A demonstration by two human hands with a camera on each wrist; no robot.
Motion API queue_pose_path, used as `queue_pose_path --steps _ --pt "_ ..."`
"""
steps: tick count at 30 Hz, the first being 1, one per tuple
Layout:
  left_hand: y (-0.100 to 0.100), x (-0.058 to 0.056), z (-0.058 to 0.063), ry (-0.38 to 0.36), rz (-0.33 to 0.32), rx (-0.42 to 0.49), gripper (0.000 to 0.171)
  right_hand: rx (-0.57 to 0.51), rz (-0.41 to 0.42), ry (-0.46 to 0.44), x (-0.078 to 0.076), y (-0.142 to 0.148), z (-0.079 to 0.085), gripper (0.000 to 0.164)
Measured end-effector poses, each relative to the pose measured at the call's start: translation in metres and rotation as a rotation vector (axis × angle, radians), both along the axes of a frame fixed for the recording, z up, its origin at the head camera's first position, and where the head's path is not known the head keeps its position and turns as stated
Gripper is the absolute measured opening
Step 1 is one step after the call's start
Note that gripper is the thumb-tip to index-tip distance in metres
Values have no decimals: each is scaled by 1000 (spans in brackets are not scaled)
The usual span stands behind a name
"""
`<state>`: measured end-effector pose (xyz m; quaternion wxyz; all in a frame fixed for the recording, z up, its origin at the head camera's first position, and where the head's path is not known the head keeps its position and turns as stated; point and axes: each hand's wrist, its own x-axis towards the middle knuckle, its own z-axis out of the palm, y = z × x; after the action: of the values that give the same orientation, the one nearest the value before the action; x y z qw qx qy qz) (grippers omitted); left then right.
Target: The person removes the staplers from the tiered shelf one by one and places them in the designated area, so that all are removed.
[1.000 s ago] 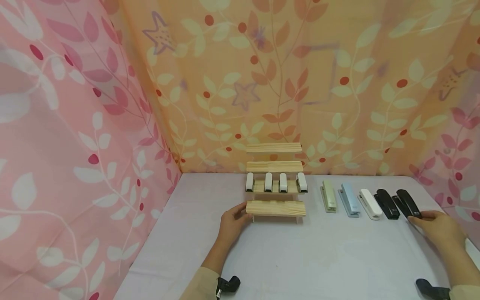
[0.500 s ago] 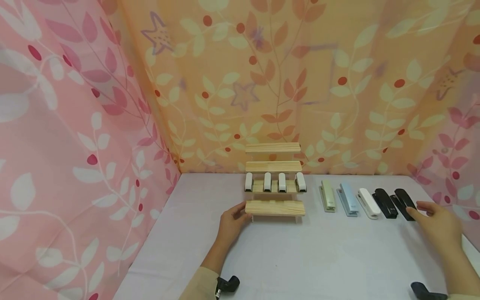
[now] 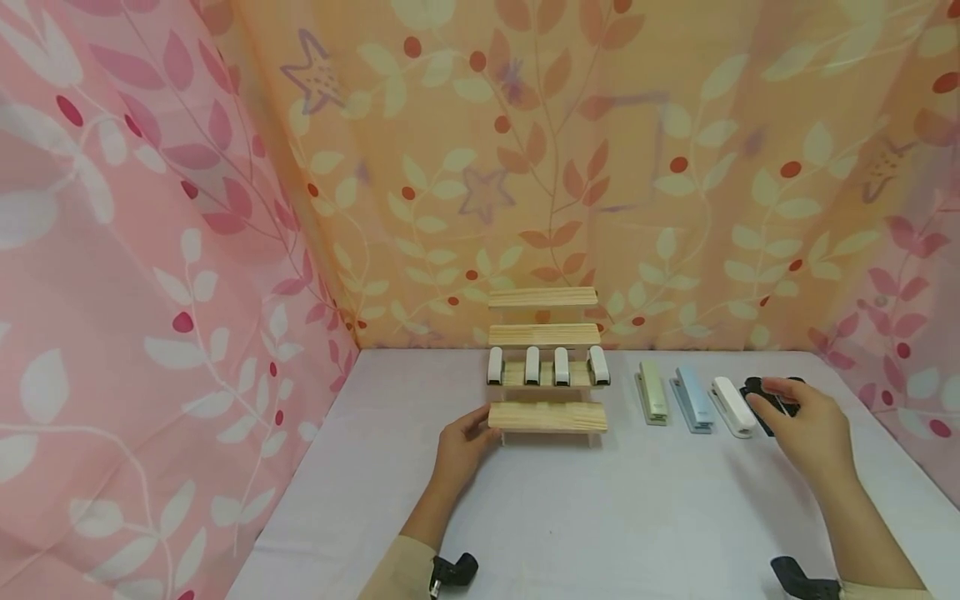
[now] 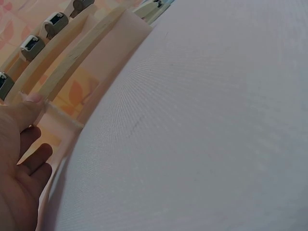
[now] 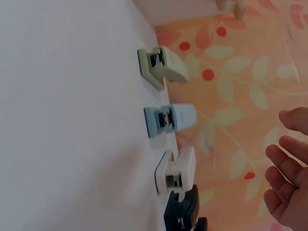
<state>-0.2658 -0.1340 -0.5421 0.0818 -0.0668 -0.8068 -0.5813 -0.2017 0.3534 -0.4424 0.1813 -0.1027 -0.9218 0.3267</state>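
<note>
My left hand (image 3: 459,450) grips the left end of the lowest board of a tiered wooden rack (image 3: 547,417); the left wrist view has its thumb (image 4: 34,98) on the board's end. My right hand (image 3: 813,425) hovers over the black staplers (image 5: 182,209) with fingers loosely bent, holding nothing, and hides much of them in the head view. Left of them in a row lie a white stapler (image 3: 732,407), a light blue stapler (image 3: 693,400) and a pale green stapler (image 3: 652,394). Several small white staplers (image 3: 532,365) stand side by side on the rack's second tier.
A white cloth (image 3: 600,517) covers the table. The rack's two upper boards (image 3: 543,335) stand close to the orange patterned curtain (image 3: 420,167) at the back. A pink curtain (image 3: 150,292) closes off the left side.
My right hand has left the rightmost black stapler, which it was touching, and moved left over the black staplers. The left hand stays on the rack, and the head view has shifted slightly.
</note>
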Motion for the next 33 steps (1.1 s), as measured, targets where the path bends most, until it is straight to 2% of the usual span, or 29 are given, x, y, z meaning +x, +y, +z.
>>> queue_pose_path --steps 3,11,22,28,33 --pt "0 0 0 -2 -2 -2 54 2 35 63 -4 -17 4 58" --pt "-1 0 -1 12 -10 7 55 -27 103 132 -14 -57 11 54" --pt "-2 -1 -2 8 -19 10 56 -65 181 190 -33 -104 12 47" --pt "-2 -2 -3 7 -18 12 55 -86 202 177 -44 -127 12 48" --pt "-2 -2 -4 12 -21 9 55 -93 216 155 -54 -142 4 48"
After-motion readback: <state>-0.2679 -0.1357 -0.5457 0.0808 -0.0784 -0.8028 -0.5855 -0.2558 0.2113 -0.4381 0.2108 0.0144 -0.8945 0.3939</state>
